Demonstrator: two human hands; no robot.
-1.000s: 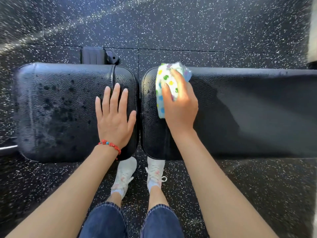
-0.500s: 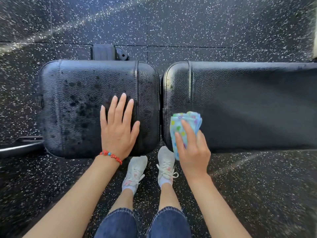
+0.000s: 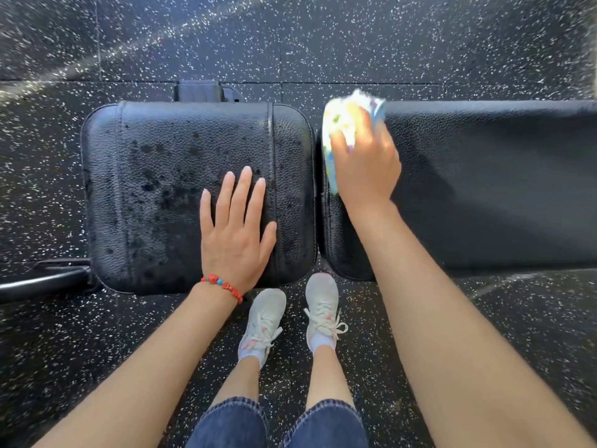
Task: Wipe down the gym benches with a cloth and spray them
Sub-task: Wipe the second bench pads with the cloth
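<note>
A black padded gym bench lies across the view in two parts. Its square seat pad (image 3: 155,176) on the left is dotted with wet spray marks. My left hand (image 3: 237,231) rests flat on that pad, fingers straight. The long back pad (image 3: 491,189) runs off to the right. My right hand (image 3: 365,160) holds a folded white cloth with coloured dots (image 3: 342,121) against the far left corner of the long pad, fingers curled over it. No spray bottle is in view.
Black rubber floor with white flecks (image 3: 323,43) surrounds the bench. A black frame bracket (image 3: 203,92) sticks out behind the seat pad, and a metal frame tube (image 3: 42,281) runs out at the left. My two white shoes (image 3: 290,315) stand just in front of the gap between the pads.
My right hand has swept the cloth from the near edge of the long pad up to its far corner. My left hand has stayed flat on the seat pad.
</note>
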